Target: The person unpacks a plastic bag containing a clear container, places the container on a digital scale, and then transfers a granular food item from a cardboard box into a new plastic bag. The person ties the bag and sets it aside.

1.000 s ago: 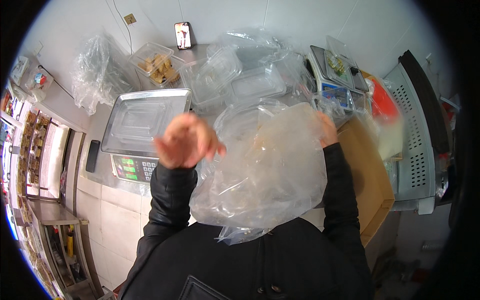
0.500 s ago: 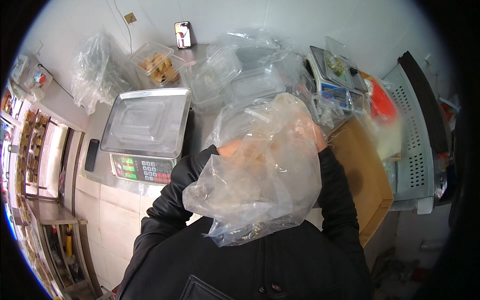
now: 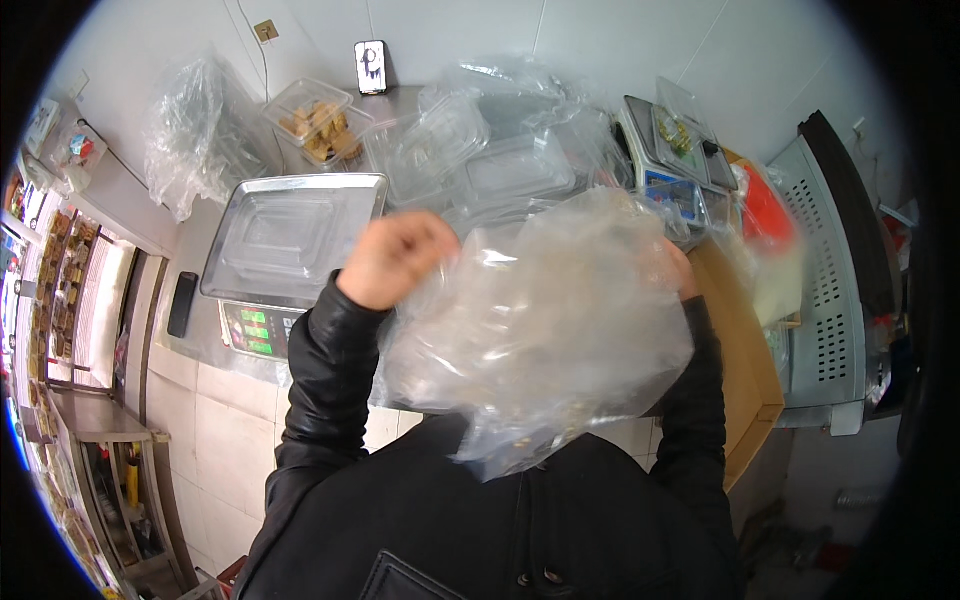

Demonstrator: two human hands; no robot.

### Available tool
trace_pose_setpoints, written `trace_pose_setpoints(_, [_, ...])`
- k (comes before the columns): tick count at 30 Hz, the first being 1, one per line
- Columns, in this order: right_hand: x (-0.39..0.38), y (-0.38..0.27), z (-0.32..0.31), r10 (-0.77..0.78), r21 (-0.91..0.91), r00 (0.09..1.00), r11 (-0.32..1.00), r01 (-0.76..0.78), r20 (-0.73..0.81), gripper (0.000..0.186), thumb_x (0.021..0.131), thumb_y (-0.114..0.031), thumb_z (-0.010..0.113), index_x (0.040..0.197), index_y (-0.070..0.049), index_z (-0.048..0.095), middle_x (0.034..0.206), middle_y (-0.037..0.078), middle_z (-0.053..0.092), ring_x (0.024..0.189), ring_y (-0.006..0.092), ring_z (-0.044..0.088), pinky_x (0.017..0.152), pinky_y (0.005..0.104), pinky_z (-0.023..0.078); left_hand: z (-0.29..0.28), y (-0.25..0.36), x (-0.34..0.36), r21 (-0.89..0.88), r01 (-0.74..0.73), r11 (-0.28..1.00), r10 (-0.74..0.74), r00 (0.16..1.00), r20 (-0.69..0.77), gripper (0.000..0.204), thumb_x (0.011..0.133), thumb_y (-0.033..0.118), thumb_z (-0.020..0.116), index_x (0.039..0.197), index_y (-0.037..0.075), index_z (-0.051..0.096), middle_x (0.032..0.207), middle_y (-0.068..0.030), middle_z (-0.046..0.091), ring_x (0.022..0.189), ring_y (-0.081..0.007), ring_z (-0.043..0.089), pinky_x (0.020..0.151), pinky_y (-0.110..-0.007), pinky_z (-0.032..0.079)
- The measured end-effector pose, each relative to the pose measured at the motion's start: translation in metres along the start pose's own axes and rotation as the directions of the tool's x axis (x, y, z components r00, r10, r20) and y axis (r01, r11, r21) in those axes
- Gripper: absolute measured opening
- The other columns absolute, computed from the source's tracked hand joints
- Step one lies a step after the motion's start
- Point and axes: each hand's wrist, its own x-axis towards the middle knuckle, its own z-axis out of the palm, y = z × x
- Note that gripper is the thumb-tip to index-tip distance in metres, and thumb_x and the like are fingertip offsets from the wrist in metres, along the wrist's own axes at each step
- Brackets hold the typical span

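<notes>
A large, crumpled translucent plastic bag (image 3: 535, 330) fills the space in front of my chest, with small bits visible inside near its lower end. My right hand (image 3: 670, 262), partly veiled by the plastic, grips the bag's upper right side. Beside the bag's upper left, my left hand (image 3: 405, 255) is raised with curled fingers, blurred by motion; whether they hold anything is unclear. A steel-topped scale (image 3: 340, 190) with a clear lidded container (image 3: 270, 235) on it stands left of that hand.
Clear containers (image 3: 510, 160) and one with brown pieces (image 3: 325, 135) crowd the back counter. A phone (image 3: 370, 67) leans on the wall; another (image 3: 182, 305) lies at left. A second scale (image 3: 655, 140), cardboard box (image 3: 750, 400) and steel appliance (image 3: 830, 300) are at right.
My left hand went under the bag half a second ago and is out again at upper left. The bag and my right hand have shifted right, and the bag is spread wider.
</notes>
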Motion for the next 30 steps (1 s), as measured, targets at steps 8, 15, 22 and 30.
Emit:
trace_pose_setpoints(8, [0.014, 0.015, -0.015, 0.081, 0.052, 0.996, 0.995, -0.08, -0.032, 0.022, 0.087, -0.018, 0.041, 0.101, -0.002, 0.048, 0.082, 0.005, 0.055, 0.068, 0.0136, 0.053, 0.057, 0.0261, 0.046, -0.001, -0.001, 0.0, 0.145, 0.058, 0.988, -0.141, 0.735, 0.664, 0.033, 0.073, 0.019, 0.066, 0.1, 0.003, 0.055, 0.084, -0.0054, 0.059, 0.068, -0.0102, 0.054, 0.059, -0.024, 0.042])
trace_pose_setpoints(15, [0.029, 0.032, -0.025, 0.213, 0.203, 0.975, 0.959, -0.196, -0.064, 0.021, 0.088, -0.022, 0.04, 0.093, -0.004, 0.049, 0.073, 0.004, 0.053, 0.059, 0.0144, 0.051, 0.05, 0.027, 0.046, 0.074, -0.021, 0.008, -0.271, 0.028, 0.962, 0.104, 0.882, 0.459, 0.051, 0.072, 0.024, 0.065, 0.115, 0.003, 0.046, 0.114, -0.0141, 0.049, 0.099, -0.0169, 0.05, 0.077, -0.032, 0.042])
trace_pose_setpoints(22, [0.043, 0.052, -0.036, 0.394, 0.382, 0.917, 0.859, -0.34, -0.069, 0.023, 0.089, -0.026, 0.04, 0.085, -0.006, 0.05, 0.063, 0.002, 0.051, 0.051, 0.0152, 0.049, 0.043, 0.0279, 0.045, 0.108, -0.038, -0.01, -0.004, -0.301, 0.954, 0.215, 0.672, 0.709, 0.041, 0.079, 0.019, 0.057, 0.115, 0.002, 0.047, 0.117, -0.014, 0.048, 0.103, -0.0201, 0.048, 0.085, -0.032, 0.039])
trace_pose_setpoints(30, [0.018, 0.046, -0.042, 0.041, 0.205, 0.993, 0.979, -0.018, -0.107, 0.027, 0.086, -0.012, 0.041, 0.108, 0.002, 0.048, 0.095, 0.008, 0.057, 0.081, 0.014, 0.056, 0.07, 0.0257, 0.047, 0.038, -0.003, 0.011, -0.154, -0.057, 0.987, 0.023, 0.978, -0.209, 0.014, 0.086, 0.007, 0.043, 0.089, -0.002, 0.054, 0.071, -0.0004, 0.052, 0.067, -0.006, 0.045, 0.061, -0.02, 0.039])
